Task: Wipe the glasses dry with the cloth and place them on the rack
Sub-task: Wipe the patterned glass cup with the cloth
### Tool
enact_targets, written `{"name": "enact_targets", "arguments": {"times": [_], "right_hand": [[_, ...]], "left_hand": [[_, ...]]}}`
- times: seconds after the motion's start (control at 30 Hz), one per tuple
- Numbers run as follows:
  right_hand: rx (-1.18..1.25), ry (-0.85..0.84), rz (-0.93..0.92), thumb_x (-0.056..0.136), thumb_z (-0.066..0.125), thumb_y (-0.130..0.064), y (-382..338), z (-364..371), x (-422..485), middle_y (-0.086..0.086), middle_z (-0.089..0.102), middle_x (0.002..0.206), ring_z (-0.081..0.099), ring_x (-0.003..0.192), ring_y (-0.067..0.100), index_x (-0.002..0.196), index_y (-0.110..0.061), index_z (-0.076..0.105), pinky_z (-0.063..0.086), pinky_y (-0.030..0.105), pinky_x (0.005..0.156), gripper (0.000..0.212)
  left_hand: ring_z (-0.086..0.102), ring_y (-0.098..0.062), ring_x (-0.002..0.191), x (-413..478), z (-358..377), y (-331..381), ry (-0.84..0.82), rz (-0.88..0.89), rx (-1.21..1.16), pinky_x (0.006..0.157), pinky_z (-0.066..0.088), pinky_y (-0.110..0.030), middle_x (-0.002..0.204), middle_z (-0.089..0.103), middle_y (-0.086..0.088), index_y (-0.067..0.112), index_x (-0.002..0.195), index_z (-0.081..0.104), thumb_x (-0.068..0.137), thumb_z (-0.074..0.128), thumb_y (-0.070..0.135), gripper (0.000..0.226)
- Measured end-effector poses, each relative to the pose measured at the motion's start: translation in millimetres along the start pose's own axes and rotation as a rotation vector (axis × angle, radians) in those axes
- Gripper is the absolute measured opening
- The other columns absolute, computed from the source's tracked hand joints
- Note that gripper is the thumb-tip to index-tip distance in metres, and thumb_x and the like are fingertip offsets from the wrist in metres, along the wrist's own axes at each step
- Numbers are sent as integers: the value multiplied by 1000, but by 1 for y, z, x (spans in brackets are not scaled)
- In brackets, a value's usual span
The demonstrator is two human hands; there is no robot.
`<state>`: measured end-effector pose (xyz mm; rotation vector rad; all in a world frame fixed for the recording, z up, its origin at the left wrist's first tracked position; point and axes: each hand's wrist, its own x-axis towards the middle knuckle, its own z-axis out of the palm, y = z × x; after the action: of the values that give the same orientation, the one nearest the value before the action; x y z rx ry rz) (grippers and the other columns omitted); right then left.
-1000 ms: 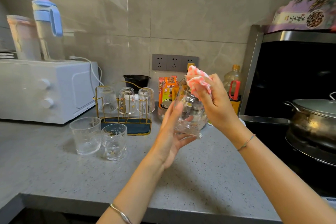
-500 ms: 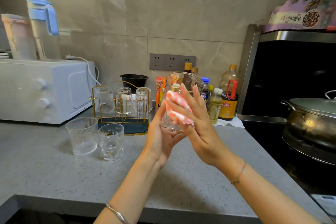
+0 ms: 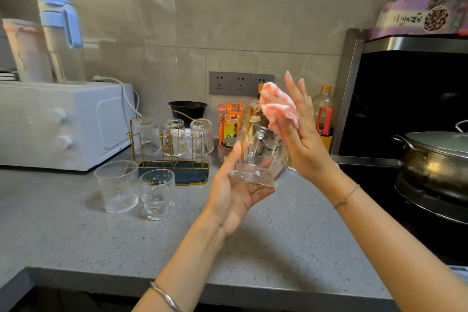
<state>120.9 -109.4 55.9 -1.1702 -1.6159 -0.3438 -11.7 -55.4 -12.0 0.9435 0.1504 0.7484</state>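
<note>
Head view: left hand (image 3: 234, 197) cups the base of a clear glass mug (image 3: 260, 149), fingers curled under it, so the wall faces the right hand (image 3: 298, 134), which presses a pink-and-white cloth (image 3: 277, 109) flat-palmed, fingers extended, against the rim side. Left of the grip, two upright glasses (image 3: 134, 189) wait on the counter; beyond them the gold rack (image 3: 169, 152) holds three inverted.

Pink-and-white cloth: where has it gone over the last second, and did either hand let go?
The pink-and-white cloth, pressed by the right hand, went from the rim of the clear glass mug down its side and back up. The left hand still cradles the mug's base. The two glasses on the grey counter and three on the gold rack stayed put.
</note>
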Motion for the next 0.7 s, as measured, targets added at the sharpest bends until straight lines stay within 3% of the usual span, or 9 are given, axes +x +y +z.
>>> {"name": "enact_targets", "arguments": {"times": [0.07,0.17,0.33,0.47,0.53,0.6,0.67,0.7], "right_hand": [[68,-3,-6,99,27,-42,0,4,-7,-42,7,147,-7,146,3,128,-75,14,4,58,118,46],[94,-39,-50,98,22,-53,-1,14,-23,-33,10,153,-4,148,11,135,-65,21,8,62,116,39],[-30,-104,-103,102,21,-46,-2,31,-53,-15,12,159,-5,149,20,144,-22,37,-7,49,119,50],[-115,-73,-156,101,22,-48,1,25,-44,-15,8,159,-4,149,23,141,-27,39,-7,48,119,48],[-64,-35,-143,100,23,-51,-2,23,-36,-13,7,159,-5,149,23,138,-41,42,-3,56,118,44],[21,9,-97,98,25,-54,-6,19,-28,-4,9,160,-2,149,25,135,-60,31,4,58,117,38],[138,43,-13,95,29,-58,-6,13,-18,2,16,159,12,148,28,135,-65,23,16,55,116,41],[174,59,11,95,32,-59,-5,9,-14,1,26,156,24,144,25,140,-56,27,25,52,114,45]], "left_hand": [[67,-31,96,1,0,0,8,11,-1,76,58,-38,121,67,-19,20,112,71,85,53,53,46],[64,-33,101,4,-1,1,25,13,-4,80,57,-39,124,65,-17,15,130,60,88,53,55,58],[65,-28,101,3,-1,4,1,38,-62,87,56,-37,127,64,-17,13,127,63,93,50,51,53],[66,-28,100,-3,-1,1,-28,-10,-75,90,54,-40,125,65,-17,10,123,66,92,50,52,54],[65,-29,101,-3,1,3,-35,-20,-64,94,51,-43,126,64,-16,9,129,62,90,52,52,59],[68,-30,97,-4,1,6,-51,-28,-74,91,53,-42,121,66,-15,13,132,58,88,52,53,60],[70,-31,95,-4,1,8,-85,-50,-109,83,56,-40,120,67,-16,18,135,55,88,52,54,59],[70,-32,94,-5,1,8,-96,-66,-133,80,57,-40,120,67,-17,20,135,54,87,52,53,59]]}}
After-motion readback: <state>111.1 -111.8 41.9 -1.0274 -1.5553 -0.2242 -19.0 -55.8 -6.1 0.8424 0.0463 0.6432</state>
